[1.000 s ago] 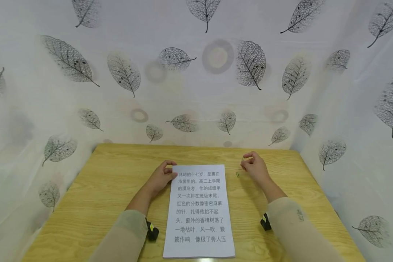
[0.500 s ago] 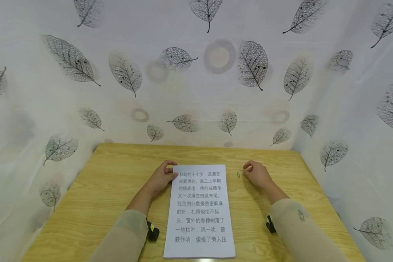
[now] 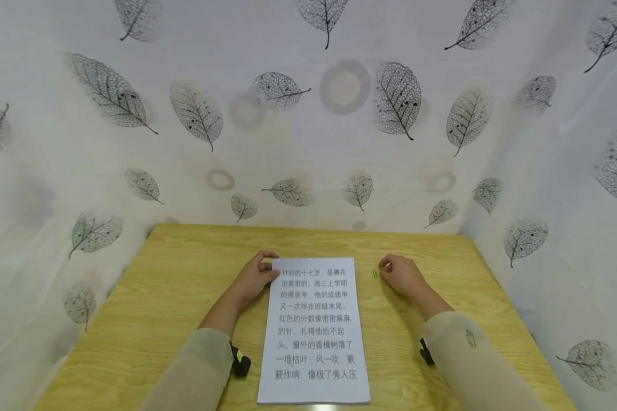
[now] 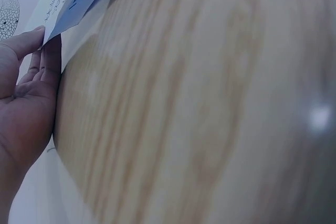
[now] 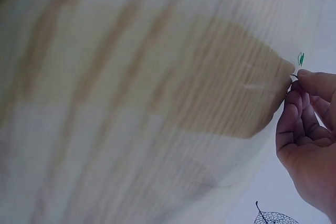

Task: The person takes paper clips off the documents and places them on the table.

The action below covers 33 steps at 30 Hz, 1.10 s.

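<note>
Sheets of paper [image 3: 313, 337] printed with large Chinese text lie lengthwise on the table. My left hand [image 3: 252, 279] pinches their far left corner, thumb on top and fingers at the edge; the left wrist view shows the same hand [image 4: 31, 87] with its thumb against the paper [image 4: 84, 3]. Right of the sheets rests a green paper clip [image 3: 375, 274]. Just beside it, my right hand [image 3: 402, 276] is low over the table, thumb and index finger together. In the right wrist view these fingertips pinch a thin paper clip [image 5: 294, 75], mostly hidden, near the green paper clip [image 5: 301, 59].
The wood-grain table [image 3: 185, 297] ends at a leaf-patterned curtain [image 3: 308, 154], which also hangs along both sides. A black wrist device [image 3: 240, 362] sits by the left sleeve, and another black device [image 3: 425, 353] by the right sleeve.
My right hand has come down toward the table and nearer the green paper clip, its fingertips still together. The left hand stays at the paper's corner.
</note>
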{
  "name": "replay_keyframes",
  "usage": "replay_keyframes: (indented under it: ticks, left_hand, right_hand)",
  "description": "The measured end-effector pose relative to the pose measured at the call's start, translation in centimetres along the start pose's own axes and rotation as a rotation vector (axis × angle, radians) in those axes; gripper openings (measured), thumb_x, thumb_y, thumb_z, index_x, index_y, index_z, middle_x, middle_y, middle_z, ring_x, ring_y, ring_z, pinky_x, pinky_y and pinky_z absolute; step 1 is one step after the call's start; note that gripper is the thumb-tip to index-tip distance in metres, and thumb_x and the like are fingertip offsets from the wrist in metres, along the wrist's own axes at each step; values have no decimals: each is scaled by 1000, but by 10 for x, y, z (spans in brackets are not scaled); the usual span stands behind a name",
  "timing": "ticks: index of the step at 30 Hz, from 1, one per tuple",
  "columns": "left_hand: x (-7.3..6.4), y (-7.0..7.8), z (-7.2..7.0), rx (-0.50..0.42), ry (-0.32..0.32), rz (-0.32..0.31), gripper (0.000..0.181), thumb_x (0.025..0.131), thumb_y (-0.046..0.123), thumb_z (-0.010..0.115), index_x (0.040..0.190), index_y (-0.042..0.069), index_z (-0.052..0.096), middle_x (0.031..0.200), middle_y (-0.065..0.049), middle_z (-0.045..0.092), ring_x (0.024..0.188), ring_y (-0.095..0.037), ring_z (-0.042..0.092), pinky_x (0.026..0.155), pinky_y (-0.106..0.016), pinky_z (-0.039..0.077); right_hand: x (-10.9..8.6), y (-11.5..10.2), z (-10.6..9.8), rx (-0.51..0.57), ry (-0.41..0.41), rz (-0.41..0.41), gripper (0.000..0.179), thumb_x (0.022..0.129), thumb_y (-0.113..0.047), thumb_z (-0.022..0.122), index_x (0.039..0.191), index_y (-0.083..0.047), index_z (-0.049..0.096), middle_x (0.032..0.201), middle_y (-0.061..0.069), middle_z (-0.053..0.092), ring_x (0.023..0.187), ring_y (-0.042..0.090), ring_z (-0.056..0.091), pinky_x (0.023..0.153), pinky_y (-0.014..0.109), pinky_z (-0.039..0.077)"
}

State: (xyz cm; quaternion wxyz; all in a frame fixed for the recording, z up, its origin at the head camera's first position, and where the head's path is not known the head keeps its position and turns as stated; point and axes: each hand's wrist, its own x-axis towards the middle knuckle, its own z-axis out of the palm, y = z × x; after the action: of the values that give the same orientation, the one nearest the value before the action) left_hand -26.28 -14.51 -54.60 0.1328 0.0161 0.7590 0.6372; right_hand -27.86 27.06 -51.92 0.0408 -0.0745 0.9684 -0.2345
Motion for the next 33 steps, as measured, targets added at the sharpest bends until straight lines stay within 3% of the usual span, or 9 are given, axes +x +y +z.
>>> replay_keyframes:
  ticks: [6, 17, 33]
  left_hand:
    - [0, 1, 1, -5, -3, 0, 39, 107, 4, 64, 143, 15, 54, 116, -14, 72, 95, -19, 71, 87, -30, 55]
    - [1, 0, 0, 9, 2, 5, 39, 108, 5, 64, 144, 16, 54, 120, -16, 72, 96, -20, 71, 88, -30, 54]
    - [0, -1, 2, 34, 15, 8, 38, 108, 6, 63, 144, 16, 55, 123, -18, 71, 99, -22, 71, 86, -30, 55]
  right_hand:
    - [-2, -2, -1, -40, -8, 0, 19, 102, -12, 69, 116, 0, 75, 106, 17, 79, 98, 31, 75, 91, 51, 61]
    - [-5, 2, -3, 39, -9, 21, 21, 102, -14, 71, 117, -1, 78, 104, 13, 78, 93, 24, 70, 88, 46, 59]
    - [-7, 3, -5, 94, 3, 28, 25, 104, -13, 66, 122, 1, 78, 121, 22, 79, 113, 39, 74, 100, 54, 59]
